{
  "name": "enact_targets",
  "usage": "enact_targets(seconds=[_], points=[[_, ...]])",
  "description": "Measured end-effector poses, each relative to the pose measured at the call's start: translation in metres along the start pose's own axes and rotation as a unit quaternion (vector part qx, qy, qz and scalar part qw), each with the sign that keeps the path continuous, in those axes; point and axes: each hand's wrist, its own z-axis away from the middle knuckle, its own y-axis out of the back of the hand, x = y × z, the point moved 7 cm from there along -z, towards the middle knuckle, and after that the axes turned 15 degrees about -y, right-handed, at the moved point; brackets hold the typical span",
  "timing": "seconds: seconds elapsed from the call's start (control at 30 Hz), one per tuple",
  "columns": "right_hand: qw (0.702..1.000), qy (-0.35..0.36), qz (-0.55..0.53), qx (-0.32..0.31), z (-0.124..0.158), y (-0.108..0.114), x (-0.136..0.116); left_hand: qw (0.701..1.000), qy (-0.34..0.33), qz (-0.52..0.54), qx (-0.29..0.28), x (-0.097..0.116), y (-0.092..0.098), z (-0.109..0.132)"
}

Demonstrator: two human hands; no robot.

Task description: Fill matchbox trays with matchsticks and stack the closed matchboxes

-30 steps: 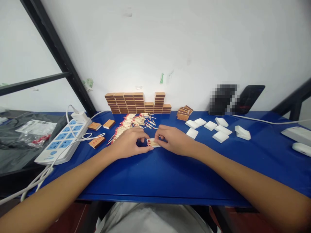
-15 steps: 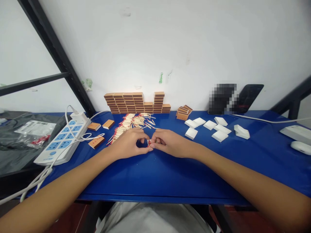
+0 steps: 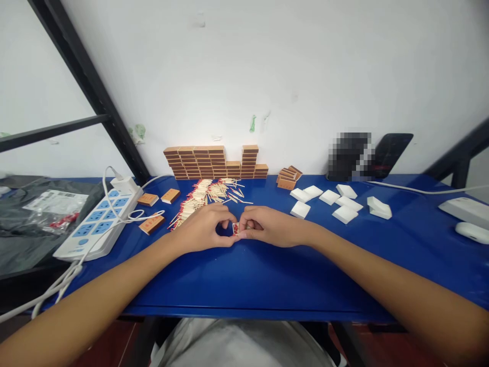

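Over the blue table, a small white matchbox tray (image 3: 235, 229) with red-tipped matches in it sits between my two hands. My left hand (image 3: 209, 227) grips its left side, thumb in front and fingers behind, curved like a C. From the right, the fingers of my right hand (image 3: 264, 225) are pinched down on the matches at the tray, hiding much of it. Both thumbs nearly meet at the near edge. Just beyond my left hand lies a big heap of loose matches (image 3: 196, 196), with a few stray ones to its right.
Stacked matchboxes (image 3: 198, 163) line the wall, and a small pile of matchbox sleeves (image 3: 289, 177) lies right of them. Several white trays (image 3: 330, 197) are scattered right. At left are loose matchboxes (image 3: 152, 224), a power strip (image 3: 101, 219) with cables and a dark plastic bag (image 3: 23, 229).
My right fingers have shifted slightly and bend more over the tray, and more of the red match heads shows. A match by the heap, formerly partly behind my right hand, is now uncovered.
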Motion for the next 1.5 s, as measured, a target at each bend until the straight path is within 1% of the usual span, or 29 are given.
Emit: enact_targets(seconds=[0.13, 0.3, 0.53, 0.6, 0.63, 0.73, 0.8, 0.83, 0.9, 1.03, 1.1, 1.13, 1.23, 1.3, 1.4, 1.5], points=[[1.0, 0.005, 0.026, 0.004, 0.002, -0.001, -0.001, 1.0, -0.004, 0.0, 0.003, 0.0, -0.001, 0.0], [1.0, 0.001, 0.022, 0.002, 0.005, 0.001, -0.002, 1.0, -0.004, -0.003, -0.005, 0.001, 0.0, 0.0], [0.998, 0.008, 0.037, 0.048, 0.003, 0.007, -0.004, 1.0, 0.004, -0.01, -0.014, 0.001, 0.001, 0.0], [0.997, 0.007, 0.019, 0.077, -0.001, 0.015, 0.001, 1.0, 0.008, -0.013, -0.015, 0.001, 0.001, 0.0], [0.995, -0.003, 0.012, 0.103, -0.004, 0.021, 0.007, 1.0, 0.01, -0.014, -0.015, 0.001, 0.002, 0.0], [0.979, -0.06, 0.025, 0.195, -0.012, 0.041, 0.036, 1.0, 0.012, -0.014, -0.014, 0.001, 0.003, 0.0], [0.97, -0.087, 0.05, 0.224, -0.016, 0.05, 0.054, 1.0, 0.013, -0.011, -0.01, 0.002, 0.004, 0.001], [0.969, -0.093, 0.057, 0.223, -0.018, 0.051, 0.061, 1.0, 0.015, -0.01, -0.008, 0.002, 0.005, 0.001], [0.974, -0.091, 0.065, 0.195, -0.019, 0.05, 0.066, 1.0, 0.017, -0.008, -0.007, 0.001, 0.005, 0.001], [0.991, -0.065, 0.067, 0.101, -0.017, 0.036, 0.055, 1.0, 0.019, -0.008, -0.007, 0.0, 0.004, 0.001], [0.992, -0.063, 0.063, 0.088, -0.018, 0.03, 0.05, 1.0, 0.021, -0.008, -0.01, 0.0, 0.003, 0.001], [0.991, -0.067, 0.063, 0.101, -0.019, 0.029, 0.049, 1.0, 0.021, -0.008, -0.011, 0.0, 0.003, 0.001], [0.979, -0.083, 0.065, 0.175, -0.025, 0.032, 0.051, 1.0, 0.017, -0.007, -0.011, 0.0, 0.002, 0.001], [0.971, -0.092, 0.064, 0.211, -0.029, 0.034, 0.055, 1.0, 0.014, -0.007, -0.01, 0.0, 0.002, 0.0], [0.966, -0.096, 0.061, 0.233, -0.033, 0.036, 0.06, 1.0, 0.017, -0.008, -0.012, 0.0, 0.002, 0.001], [0.967, -0.098, 0.064, 0.227, -0.036, 0.036, 0.061, 1.0, 0.019, -0.011, -0.011, -0.001, 0.003, 0.001]])
